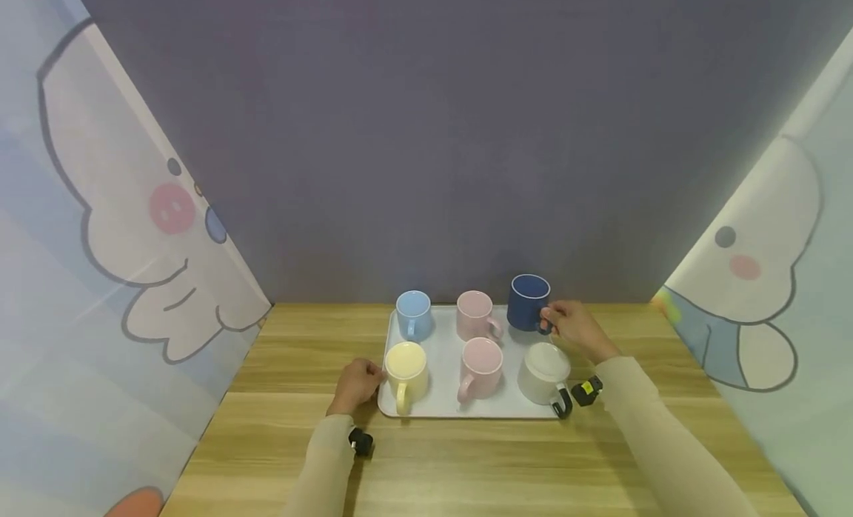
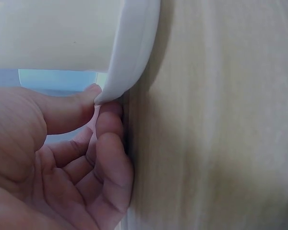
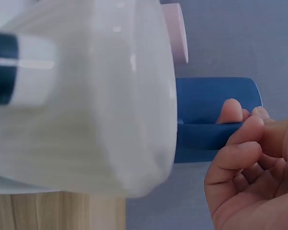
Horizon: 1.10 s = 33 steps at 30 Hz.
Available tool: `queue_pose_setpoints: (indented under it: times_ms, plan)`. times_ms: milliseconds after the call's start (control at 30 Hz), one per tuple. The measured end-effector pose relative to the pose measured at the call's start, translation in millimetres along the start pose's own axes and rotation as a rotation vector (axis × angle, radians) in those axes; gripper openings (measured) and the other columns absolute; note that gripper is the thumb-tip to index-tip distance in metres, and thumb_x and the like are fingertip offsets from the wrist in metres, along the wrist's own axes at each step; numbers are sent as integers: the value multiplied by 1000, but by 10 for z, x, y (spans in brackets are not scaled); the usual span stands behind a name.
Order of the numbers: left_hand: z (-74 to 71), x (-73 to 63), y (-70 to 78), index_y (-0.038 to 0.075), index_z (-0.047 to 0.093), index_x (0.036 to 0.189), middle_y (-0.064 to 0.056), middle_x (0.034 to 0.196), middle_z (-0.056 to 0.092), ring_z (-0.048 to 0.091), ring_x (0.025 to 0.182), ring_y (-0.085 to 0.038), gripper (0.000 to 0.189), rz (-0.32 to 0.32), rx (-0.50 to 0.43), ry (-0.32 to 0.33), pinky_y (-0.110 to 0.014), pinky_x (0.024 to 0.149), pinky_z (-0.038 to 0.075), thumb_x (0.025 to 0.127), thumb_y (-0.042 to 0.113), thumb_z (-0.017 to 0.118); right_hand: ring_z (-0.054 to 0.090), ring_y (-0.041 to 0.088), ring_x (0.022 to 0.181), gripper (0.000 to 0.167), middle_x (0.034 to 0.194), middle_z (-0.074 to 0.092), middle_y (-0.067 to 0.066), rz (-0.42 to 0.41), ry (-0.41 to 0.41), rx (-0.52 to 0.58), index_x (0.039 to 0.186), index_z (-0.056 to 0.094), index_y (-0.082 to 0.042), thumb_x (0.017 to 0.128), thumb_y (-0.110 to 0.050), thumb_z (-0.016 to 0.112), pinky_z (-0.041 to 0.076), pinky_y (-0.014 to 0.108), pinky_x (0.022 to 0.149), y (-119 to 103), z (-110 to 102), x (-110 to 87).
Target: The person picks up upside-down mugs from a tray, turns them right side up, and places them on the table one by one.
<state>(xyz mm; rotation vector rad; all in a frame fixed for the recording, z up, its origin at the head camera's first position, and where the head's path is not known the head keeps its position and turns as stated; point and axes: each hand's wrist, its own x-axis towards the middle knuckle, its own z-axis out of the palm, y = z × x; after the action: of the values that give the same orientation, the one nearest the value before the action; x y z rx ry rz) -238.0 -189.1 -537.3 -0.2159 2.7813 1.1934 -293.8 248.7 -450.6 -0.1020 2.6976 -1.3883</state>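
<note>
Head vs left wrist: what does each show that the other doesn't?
Only head: the right hand gripping the dark blue mug, plus the cartoon panels.

Only left wrist: the pinch up close, thumb on the upper side of the tray edge, fingertips tucked beneath.

Both: the left hand at the tray, and the table.

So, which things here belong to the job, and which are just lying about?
The job, likely:
dark blue mug, handle in the right fingers
tray, rim pinched by the left fingers
light blue mug, yellow mug, white mug, front pink mug, rear pink mug

Background:
wooden table
grey backdrop
cartoon panels
</note>
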Motion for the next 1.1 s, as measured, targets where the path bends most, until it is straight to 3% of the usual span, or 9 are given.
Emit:
queue_pose_setpoints:
  times_ms: [467,700,833,967,1100]
  plan:
    - [13,6,-47,0,71,92,-8,79,68,60,64,-16,18,2,-2,0,-28,55,47,95,18,69,53,15,75,30,82,63,1,-2,41,54,104,65,3,108,-23,51,42,23,61,-195,4,-71]
    - [13,3,-37,1,70,91,-8,75,66,59,62,-17,18,7,-2,6,-29,54,46,94,18,69,51,10,72,31,88,66,5,9,28,156,112,62,9,109,-19,48,42,21,60,-294,30,-138]
    - [15,4,-40,2,70,92,-7,76,66,58,63,-17,18,-2,3,6,-28,55,46,95,19,68,48,6,69,32,87,63,-1,18,13,221,113,59,9,111,-20,44,42,22,63,-319,36,-178]
    - [17,8,-50,2,69,92,-7,78,66,59,64,-17,17,-2,3,7,-28,56,46,95,19,68,46,4,72,32,89,61,-4,40,-17,363,115,55,7,111,-21,41,41,19,63,-354,52,-233]
    - [18,2,-52,2,69,92,-8,78,66,59,63,-17,17,5,2,11,-28,55,46,95,19,68,45,4,73,25,90,58,-5,57,-69,605,110,54,-1,112,-21,39,39,15,61,-362,90,-284]
